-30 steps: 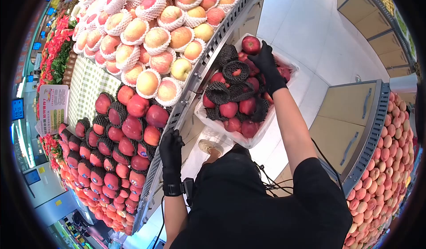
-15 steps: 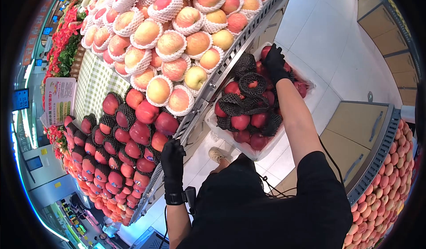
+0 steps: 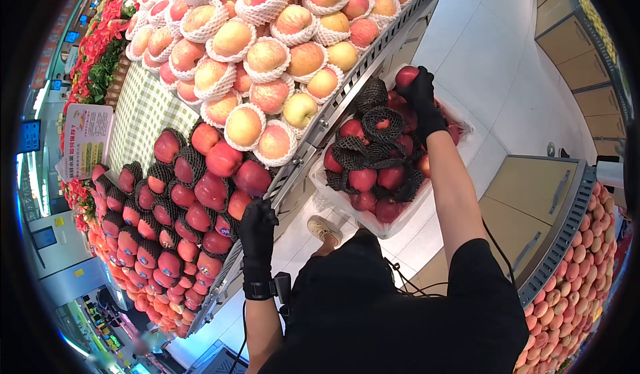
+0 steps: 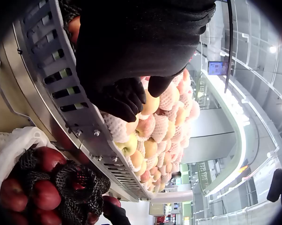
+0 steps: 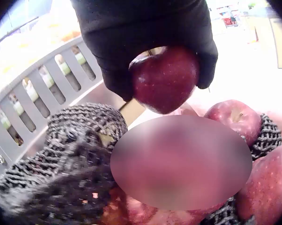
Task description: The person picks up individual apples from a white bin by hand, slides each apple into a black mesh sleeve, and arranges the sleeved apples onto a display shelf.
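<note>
In the head view, my black-gloved right hand grips a dark red apple at the far end of a crate lined with clear plastic. The right wrist view shows the same apple between thumb and fingers, stem up, above other red apples. Black foam nets lie among the crate's apples. My gloved left hand, its fingers loosely bent, holds nothing beside the display's slotted rail. Red apples in black nets are piled just left of it.
Pale apples in white foam nets fill the upper display, beside a checked cloth. A sign stands at left. Another fruit stand with cabinet doors is at right. Tiled floor shows beyond the crate.
The head view has shifted, so the display and crate sit farther right. The right hand has kept the apple, which was partly hidden half a second ago and shows more fully now. The left hand stays by the rail.
</note>
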